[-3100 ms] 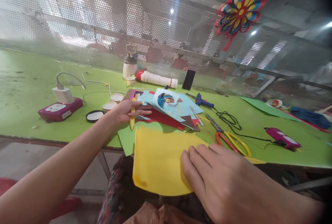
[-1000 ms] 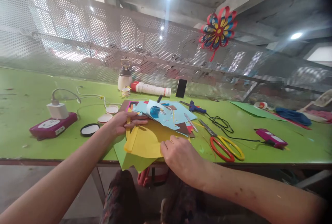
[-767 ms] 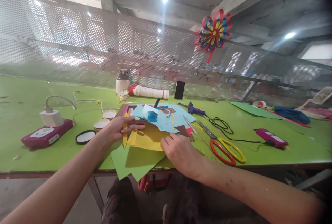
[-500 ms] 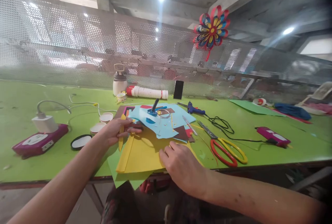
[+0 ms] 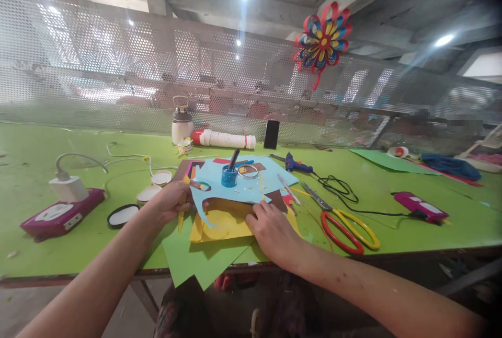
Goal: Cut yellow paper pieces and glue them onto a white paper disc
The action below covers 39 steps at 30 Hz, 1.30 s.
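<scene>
My left hand is closed around a narrow, pointed yellow paper strip, and its fingertips touch the left edge of a light blue paper sheet with cut-out edges. My right hand has its fingers curled on the right side of a yellow paper sheet, close to the blue sheet's front edge. Part of the yellow sheet lies beneath the blue one. On the blue sheet stand a blue jar with a dark-handled tool in it and a ring-shaped roll. Green paper overhangs the table's front edge.
Right of the papers lie scissors, a pen and a blue glue gun with its cord. A purple power strip is at left, near a black-rimmed lid. A sprayer bottle and a phone stand behind.
The yellow sheet has slid away from me, partly under the blue sheet, showing more green paper. The blue sheet's cut edge now hangs over it. My right hand moved slightly forward.
</scene>
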Each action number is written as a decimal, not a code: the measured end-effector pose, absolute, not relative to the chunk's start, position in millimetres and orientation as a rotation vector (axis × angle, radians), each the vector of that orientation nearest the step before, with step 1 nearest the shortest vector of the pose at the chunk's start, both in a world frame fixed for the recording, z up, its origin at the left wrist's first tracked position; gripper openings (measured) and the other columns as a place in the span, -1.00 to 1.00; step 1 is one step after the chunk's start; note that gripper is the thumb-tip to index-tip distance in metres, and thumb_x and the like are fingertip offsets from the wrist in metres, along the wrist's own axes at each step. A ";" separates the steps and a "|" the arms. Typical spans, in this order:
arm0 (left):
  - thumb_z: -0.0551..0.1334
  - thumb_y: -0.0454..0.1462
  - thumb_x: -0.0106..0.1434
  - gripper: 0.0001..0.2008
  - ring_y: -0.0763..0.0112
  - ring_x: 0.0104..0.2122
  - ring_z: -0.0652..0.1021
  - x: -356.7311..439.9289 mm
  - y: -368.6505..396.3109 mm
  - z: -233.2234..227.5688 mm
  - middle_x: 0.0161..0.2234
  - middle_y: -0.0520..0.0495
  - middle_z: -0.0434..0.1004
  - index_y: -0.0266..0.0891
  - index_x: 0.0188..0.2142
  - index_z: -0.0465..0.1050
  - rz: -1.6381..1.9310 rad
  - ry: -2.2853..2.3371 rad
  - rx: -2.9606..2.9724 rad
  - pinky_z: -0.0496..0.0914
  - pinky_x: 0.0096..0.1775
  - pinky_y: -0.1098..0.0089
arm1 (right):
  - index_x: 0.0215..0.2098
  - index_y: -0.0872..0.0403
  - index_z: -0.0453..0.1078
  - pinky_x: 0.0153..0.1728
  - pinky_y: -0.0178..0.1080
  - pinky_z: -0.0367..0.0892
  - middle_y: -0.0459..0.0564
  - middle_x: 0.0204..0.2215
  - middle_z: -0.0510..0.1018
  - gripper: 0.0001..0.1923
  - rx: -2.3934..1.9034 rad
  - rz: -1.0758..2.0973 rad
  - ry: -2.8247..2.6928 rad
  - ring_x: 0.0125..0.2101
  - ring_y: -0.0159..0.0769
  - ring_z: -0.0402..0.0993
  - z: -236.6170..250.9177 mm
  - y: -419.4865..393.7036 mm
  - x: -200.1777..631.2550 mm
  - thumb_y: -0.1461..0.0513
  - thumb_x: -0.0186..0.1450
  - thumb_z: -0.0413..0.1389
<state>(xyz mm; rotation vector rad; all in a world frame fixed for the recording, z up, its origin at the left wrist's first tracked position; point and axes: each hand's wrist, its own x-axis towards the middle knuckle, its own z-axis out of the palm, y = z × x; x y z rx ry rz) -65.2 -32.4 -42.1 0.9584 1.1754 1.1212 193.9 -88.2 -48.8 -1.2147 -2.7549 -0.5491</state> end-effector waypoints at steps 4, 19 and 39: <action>0.28 -0.36 0.06 -0.95 0.53 -0.75 0.35 -70.2 -33.4 -41.3 -0.65 -0.06 0.47 -0.29 -0.51 0.45 1.125 1.323 1.029 0.04 -0.76 0.56 | -0.17 0.15 0.46 -0.12 -0.05 0.39 0.10 -0.25 0.54 -0.84 -1.160 -0.281 -2.732 -0.13 -0.07 0.40 -34.3 -110.7 205.3 0.23 0.31 0.19; 0.32 -0.24 0.02 -0.86 0.53 -0.71 0.27 -87.3 -56.2 3.3 -0.73 0.01 0.35 -0.29 -0.57 0.49 1.246 1.684 1.306 0.10 -0.62 0.49 | -0.06 0.11 0.48 -0.05 -0.08 0.41 0.09 -0.11 0.53 -0.78 -0.939 0.129 -2.650 -0.06 -0.13 0.40 -35.9 -94.4 236.5 0.24 0.32 0.18; 0.43 -0.38 -0.21 -0.79 0.39 -0.60 0.34 -84.1 -30.2 -43.8 -0.67 -0.01 0.42 -0.17 -0.71 0.42 0.945 1.887 1.650 0.06 -0.54 0.45 | -0.19 -0.04 0.53 -0.13 -0.09 0.50 0.07 -0.15 0.65 -0.72 -1.372 0.082 -2.197 -0.16 -0.08 0.61 -32.4 -97.4 395.4 0.06 0.33 0.03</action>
